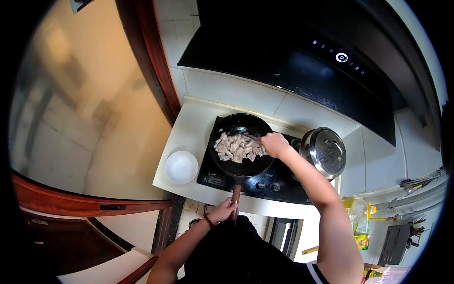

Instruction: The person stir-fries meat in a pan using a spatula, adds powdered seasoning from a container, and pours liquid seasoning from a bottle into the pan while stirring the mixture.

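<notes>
A black wok (pixel 242 169) stands on the black gas stove (pixel 208 178), with pale chunks of meat (pixel 236 147) spread over its middle. My left hand (pixel 223 211) is closed round the wok's wooden handle (pixel 236 195), near the counter's front edge. Over the wok's right rim, my right hand (pixel 275 144) grips a dark spatula (pixel 249 136) that reaches down among the meat. The spatula's far end is partly hidden by the chunks.
A white bowl (pixel 182 167) sits on the counter (pixel 190 118) left of the stove. Right of the wok stands a lidded steel pot (pixel 323 152). The range hood (pixel 283 61) hangs above. An oil bottle (pixel 360 210) is at the right.
</notes>
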The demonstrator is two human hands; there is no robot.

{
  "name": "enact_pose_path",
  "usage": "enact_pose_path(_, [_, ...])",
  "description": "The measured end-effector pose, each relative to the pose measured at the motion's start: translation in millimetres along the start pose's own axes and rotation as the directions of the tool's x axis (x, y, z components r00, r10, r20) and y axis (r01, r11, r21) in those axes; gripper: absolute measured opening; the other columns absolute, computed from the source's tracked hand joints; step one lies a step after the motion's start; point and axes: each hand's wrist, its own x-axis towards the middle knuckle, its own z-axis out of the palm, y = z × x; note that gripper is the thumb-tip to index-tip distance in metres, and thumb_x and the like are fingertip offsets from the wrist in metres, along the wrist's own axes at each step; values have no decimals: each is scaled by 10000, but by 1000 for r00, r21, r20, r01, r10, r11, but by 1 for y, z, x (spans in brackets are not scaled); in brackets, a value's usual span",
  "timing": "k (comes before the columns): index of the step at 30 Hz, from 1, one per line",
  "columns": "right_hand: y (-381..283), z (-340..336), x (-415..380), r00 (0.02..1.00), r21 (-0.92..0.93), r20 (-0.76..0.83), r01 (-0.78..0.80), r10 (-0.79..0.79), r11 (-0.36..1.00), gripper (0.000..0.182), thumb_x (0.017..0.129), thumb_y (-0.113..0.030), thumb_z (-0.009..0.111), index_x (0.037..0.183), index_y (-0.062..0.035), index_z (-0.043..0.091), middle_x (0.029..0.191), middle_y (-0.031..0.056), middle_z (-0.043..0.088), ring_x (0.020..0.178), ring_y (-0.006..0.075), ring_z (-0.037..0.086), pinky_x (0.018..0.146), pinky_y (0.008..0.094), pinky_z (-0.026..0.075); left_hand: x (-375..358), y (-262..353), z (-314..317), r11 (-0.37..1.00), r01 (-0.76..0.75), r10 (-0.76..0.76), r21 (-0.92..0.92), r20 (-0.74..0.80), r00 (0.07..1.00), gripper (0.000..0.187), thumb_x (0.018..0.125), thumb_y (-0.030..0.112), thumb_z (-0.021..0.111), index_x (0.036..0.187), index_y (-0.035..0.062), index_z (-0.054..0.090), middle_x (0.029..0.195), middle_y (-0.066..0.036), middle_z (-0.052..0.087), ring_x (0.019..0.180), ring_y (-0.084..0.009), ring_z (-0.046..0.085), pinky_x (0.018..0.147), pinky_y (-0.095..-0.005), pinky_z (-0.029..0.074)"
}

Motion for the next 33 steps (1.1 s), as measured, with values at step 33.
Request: enact_pose_path(33, [53,-21,-101,633,583,627,-768,454,265,188,884,-60,551,800,60,670,657,167,703,508,224,655,410,360,490,3,41,-74,955,40,-139,294,324,936,364,1054,265,615,1316,20,551,1043,-101,687,829,-157,697,745,-297,603])
